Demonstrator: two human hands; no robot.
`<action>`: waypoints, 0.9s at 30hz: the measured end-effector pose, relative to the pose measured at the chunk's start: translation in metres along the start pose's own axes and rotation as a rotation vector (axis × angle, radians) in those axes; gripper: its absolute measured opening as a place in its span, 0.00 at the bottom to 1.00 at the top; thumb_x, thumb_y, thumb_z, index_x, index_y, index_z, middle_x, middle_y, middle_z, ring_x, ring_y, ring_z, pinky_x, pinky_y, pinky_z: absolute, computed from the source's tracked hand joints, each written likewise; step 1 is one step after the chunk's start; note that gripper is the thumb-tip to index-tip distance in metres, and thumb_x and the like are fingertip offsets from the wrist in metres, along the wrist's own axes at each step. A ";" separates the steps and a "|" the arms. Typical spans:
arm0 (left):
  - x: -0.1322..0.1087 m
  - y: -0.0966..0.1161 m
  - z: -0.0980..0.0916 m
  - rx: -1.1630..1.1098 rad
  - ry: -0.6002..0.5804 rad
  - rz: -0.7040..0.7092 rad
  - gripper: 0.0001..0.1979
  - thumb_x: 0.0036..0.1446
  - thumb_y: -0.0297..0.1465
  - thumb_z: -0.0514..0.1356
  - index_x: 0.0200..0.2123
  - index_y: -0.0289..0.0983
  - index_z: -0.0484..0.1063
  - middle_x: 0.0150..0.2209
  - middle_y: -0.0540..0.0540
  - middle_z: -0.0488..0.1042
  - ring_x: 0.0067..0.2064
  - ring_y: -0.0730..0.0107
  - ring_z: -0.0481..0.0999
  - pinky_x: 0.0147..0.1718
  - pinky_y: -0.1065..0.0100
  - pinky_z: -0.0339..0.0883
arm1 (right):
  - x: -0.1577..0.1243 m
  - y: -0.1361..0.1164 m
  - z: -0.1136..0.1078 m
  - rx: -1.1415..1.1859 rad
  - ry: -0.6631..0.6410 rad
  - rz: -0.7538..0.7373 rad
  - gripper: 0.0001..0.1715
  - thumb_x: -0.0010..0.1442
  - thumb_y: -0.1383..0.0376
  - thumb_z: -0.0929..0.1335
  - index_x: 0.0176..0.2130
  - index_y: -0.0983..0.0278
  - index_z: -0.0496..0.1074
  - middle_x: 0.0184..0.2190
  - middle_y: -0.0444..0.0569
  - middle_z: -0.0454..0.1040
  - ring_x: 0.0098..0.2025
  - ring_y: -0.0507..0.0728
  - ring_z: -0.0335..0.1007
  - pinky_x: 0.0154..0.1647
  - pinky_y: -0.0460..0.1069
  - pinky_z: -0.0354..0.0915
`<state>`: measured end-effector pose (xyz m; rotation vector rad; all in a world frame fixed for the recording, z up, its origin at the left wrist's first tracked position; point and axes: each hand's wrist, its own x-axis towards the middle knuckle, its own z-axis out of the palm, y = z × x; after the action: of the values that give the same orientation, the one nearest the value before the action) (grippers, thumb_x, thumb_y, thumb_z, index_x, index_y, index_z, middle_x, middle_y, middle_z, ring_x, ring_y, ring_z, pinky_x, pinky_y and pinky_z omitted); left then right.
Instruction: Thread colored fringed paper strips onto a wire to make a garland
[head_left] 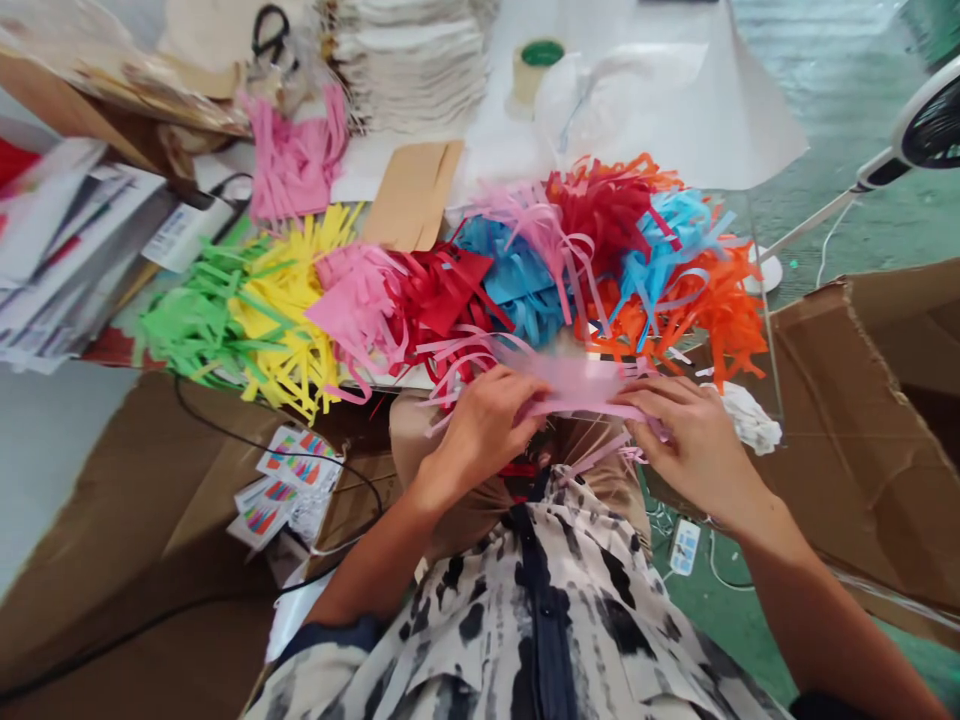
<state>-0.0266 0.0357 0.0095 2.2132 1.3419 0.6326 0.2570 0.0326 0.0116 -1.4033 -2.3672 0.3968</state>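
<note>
A pink fringed paper strip point(574, 385) is stretched between my two hands at the table's near edge, its middle blurred by motion. My left hand point(495, 415) pinches its left end, where loose pink fringe hangs out past the fingers. At the other end my right hand point(682, 425) is closed on the strip, with thin pink strands dangling below. Just beyond my hands lie blue fringed paper point(525, 290), red fringed paper point(442, 290) and orange fringed paper point(720, 305).
Yellow fringe point(296, 300) and green fringe point(199, 315) lie left; more pink fringe point(296, 160) sits farther back. Behind are a brown paper piece point(416, 195), a white stack point(409, 65) and a tape roll point(536, 70). A fan point(930, 120) and cardboard box point(870, 400) stand right.
</note>
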 end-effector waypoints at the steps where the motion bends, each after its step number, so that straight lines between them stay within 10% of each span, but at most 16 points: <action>1: 0.002 -0.001 -0.001 -0.025 0.015 -0.049 0.06 0.69 0.30 0.65 0.48 0.39 0.79 0.44 0.46 0.83 0.47 0.60 0.79 0.46 0.60 0.72 | 0.003 0.000 0.001 0.024 0.014 0.031 0.13 0.74 0.60 0.66 0.45 0.59 0.80 0.48 0.49 0.84 0.52 0.63 0.79 0.49 0.57 0.64; 12: 0.019 0.003 0.014 0.226 0.130 -0.190 0.09 0.71 0.36 0.64 0.38 0.39 0.79 0.35 0.46 0.80 0.42 0.58 0.76 0.42 0.60 0.64 | 0.020 -0.020 0.019 -0.070 0.137 0.318 0.21 0.74 0.52 0.64 0.40 0.60 0.79 0.40 0.54 0.83 0.45 0.66 0.76 0.46 0.57 0.60; 27: 0.020 0.006 0.017 0.467 0.194 -0.191 0.15 0.72 0.37 0.63 0.31 0.39 0.77 0.30 0.45 0.80 0.38 0.56 0.76 0.37 0.58 0.56 | 0.028 -0.014 0.032 -0.239 0.132 0.336 0.25 0.75 0.50 0.63 0.36 0.62 0.78 0.37 0.56 0.80 0.43 0.66 0.71 0.42 0.57 0.57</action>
<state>-0.0039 0.0484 0.0029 2.3757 1.9391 0.5113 0.2191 0.0487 -0.0071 -1.8833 -2.1287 0.1014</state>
